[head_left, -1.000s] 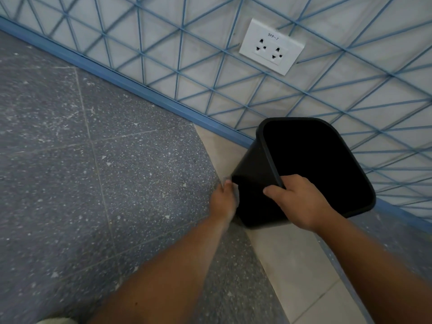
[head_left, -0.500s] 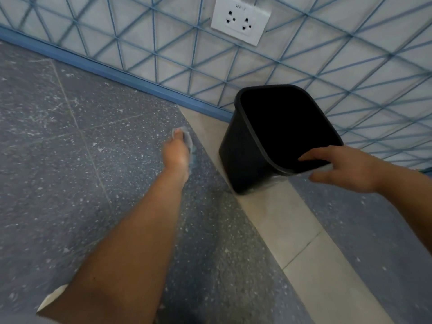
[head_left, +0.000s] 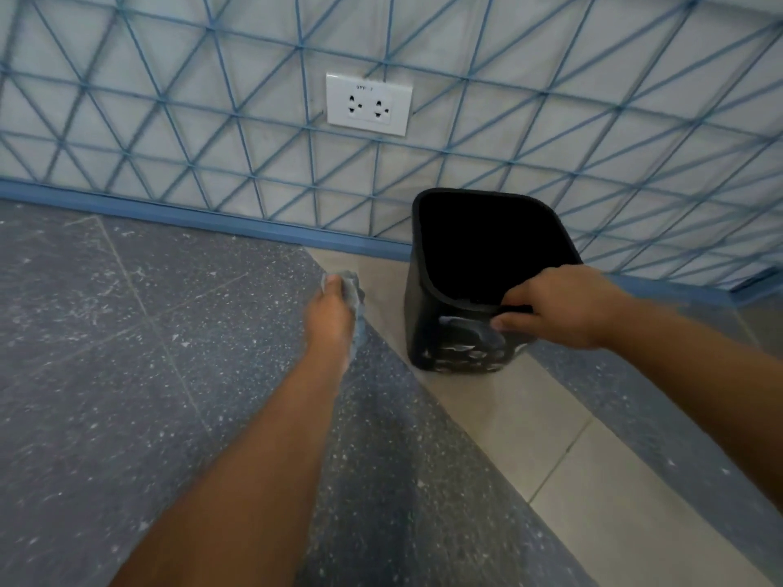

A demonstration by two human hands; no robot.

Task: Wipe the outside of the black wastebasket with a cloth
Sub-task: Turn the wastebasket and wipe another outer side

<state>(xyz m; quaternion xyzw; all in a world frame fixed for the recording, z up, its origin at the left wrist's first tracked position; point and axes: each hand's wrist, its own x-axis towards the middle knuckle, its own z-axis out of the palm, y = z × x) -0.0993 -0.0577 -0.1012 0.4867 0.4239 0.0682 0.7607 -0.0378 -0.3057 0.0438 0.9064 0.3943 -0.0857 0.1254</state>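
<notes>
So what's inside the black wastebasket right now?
The wastebasket interior looks uniformly black, and nothing shows in it. The right hand grips the near rim, its fingers curled inside, hiding that strip. The bottom is too dark to tell.

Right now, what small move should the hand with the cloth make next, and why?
Probably bring the left hand and its cloth right, onto the wastebasket side: the cloth hangs clear of it, while the right hand grips the rim.
</notes>
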